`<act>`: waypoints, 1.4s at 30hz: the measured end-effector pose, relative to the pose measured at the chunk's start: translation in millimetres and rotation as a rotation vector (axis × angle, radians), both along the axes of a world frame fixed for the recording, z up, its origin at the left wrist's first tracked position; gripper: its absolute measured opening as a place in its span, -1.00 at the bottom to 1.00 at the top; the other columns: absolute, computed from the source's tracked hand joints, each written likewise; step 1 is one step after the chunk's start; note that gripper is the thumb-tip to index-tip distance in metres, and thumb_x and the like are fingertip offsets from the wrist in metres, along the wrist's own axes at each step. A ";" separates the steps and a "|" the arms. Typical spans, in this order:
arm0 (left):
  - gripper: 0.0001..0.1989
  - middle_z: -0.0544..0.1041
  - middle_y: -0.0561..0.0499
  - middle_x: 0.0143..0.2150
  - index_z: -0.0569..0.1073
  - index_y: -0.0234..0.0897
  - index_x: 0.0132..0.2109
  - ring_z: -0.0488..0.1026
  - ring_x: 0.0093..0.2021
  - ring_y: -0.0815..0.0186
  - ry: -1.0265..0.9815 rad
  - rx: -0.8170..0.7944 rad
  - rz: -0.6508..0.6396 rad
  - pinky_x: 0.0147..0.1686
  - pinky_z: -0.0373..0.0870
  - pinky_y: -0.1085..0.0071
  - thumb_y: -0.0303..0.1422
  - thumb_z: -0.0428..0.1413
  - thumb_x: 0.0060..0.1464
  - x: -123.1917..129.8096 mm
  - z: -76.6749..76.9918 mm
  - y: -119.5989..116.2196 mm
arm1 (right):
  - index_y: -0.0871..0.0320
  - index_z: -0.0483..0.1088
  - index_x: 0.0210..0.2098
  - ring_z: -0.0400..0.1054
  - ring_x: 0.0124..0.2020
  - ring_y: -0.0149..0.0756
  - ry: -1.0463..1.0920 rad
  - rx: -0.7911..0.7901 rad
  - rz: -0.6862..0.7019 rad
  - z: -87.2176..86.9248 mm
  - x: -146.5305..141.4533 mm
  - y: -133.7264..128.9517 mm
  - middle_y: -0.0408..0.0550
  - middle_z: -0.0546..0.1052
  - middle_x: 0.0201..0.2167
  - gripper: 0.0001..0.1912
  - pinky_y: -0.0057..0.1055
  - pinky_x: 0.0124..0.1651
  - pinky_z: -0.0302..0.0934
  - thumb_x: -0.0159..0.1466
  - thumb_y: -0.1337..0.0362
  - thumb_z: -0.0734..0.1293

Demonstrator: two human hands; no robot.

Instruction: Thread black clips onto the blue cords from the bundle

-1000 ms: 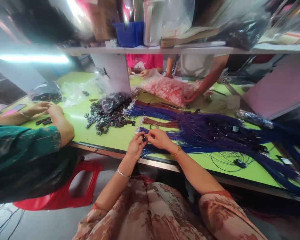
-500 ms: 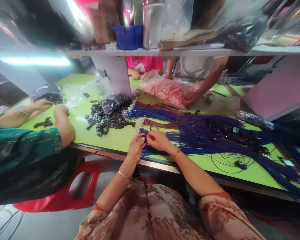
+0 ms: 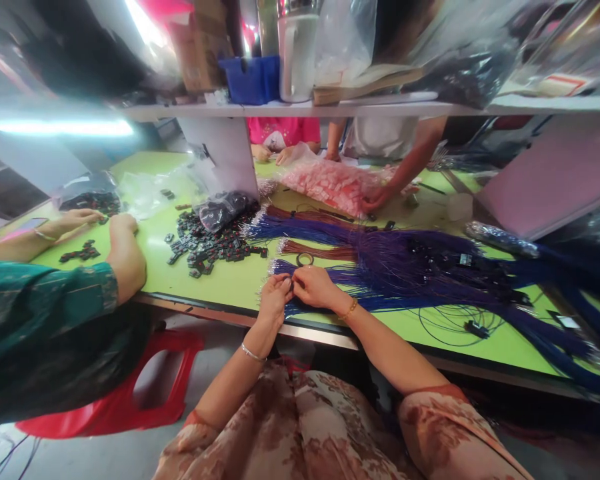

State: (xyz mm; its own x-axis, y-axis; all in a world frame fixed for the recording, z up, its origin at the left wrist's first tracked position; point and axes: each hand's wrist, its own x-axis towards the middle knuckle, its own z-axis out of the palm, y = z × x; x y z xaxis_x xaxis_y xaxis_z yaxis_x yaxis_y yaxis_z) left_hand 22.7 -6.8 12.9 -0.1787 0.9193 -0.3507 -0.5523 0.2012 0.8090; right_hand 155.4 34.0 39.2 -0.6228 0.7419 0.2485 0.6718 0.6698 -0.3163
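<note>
Over the table's front edge, my left hand (image 3: 274, 299) and my right hand (image 3: 315, 288) meet with their fingertips pinched together. A small black plastic piece (image 3: 291, 285) shows between the left thumb and fingers; most of it is hidden. My right fingertips are closed right beside it, and what they hold is too small to make out. Beneath and behind the hands lie blue wires (image 3: 340, 273) with pale metal ends pointing left. A bundle of brown wires (image 3: 320, 249) lies just beyond, and a dark ring (image 3: 305, 259) sits between the two bundles.
Small black plastic parts (image 3: 205, 243) are heaped left of the wires. A co-worker's arm (image 3: 127, 257) rests farther left. Across the table, another person's hand touches a bag of pink pieces (image 3: 330, 183). A shelf (image 3: 380, 107) spans above; a red stool (image 3: 175, 393) stands below.
The view has shifted slightly. Both hands stay together at the same spot, with the fingers moved a little and the black piece now more covered.
</note>
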 end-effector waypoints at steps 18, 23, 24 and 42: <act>-0.88 0.56 -0.10 -0.29 0.42 -0.35 -0.25 0.53 -0.29 0.32 -0.079 0.006 -0.036 0.00 0.41 0.15 -0.52 0.14 0.00 -1.9 -1.4 4.4 | 0.13 0.48 -0.25 0.39 -0.17 -0.29 -0.308 -0.142 -0.322 -8.3 46.5 104.3 -0.02 0.55 -0.19 -0.77 -0.49 -0.22 0.14 0.24 0.28 0.20; -0.88 0.56 -0.10 -0.29 0.41 -0.35 -0.25 0.53 -0.29 0.31 -0.091 0.009 -0.038 0.00 0.40 0.13 -0.51 0.15 0.00 -2.6 -1.8 3.5 | 0.20 0.42 -0.13 0.41 -0.19 -0.20 -0.350 -0.105 -0.319 -5.7 46.9 102.7 0.12 0.54 -0.19 -0.73 -0.42 -0.21 0.15 0.28 0.31 0.15; -0.88 0.56 -0.10 -0.30 0.40 -0.35 -0.25 0.54 -0.30 0.31 -0.094 0.008 -0.038 0.00 0.40 0.13 -0.51 0.14 0.00 -2.5 -1.7 3.3 | 0.21 0.40 -0.09 0.42 -0.19 -0.18 -0.353 -0.098 -0.321 -5.3 47.6 102.5 0.13 0.54 -0.20 -0.72 -0.41 -0.21 0.15 0.29 0.29 0.15; -0.85 0.56 -0.10 -0.30 0.40 -0.35 -0.25 0.53 -0.30 0.31 -0.098 0.016 -0.039 0.00 0.39 0.13 -0.49 0.18 -0.03 -2.2 -3.3 2.4 | 0.18 0.43 -0.21 0.37 -0.33 -0.32 -0.227 -0.112 -0.247 1.3 48.1 103.6 -0.02 0.56 -0.30 -0.76 -0.49 -0.30 0.07 0.25 0.29 0.17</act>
State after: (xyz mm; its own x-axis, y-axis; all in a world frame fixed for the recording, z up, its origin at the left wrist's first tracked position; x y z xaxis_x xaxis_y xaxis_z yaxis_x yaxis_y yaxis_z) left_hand 20.5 -4.3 9.6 -0.1084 0.9306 -0.3497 -0.6213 0.2111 0.7546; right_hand 203.5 137.6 40.4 -0.4515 0.8916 0.0331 0.8707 0.4484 -0.2022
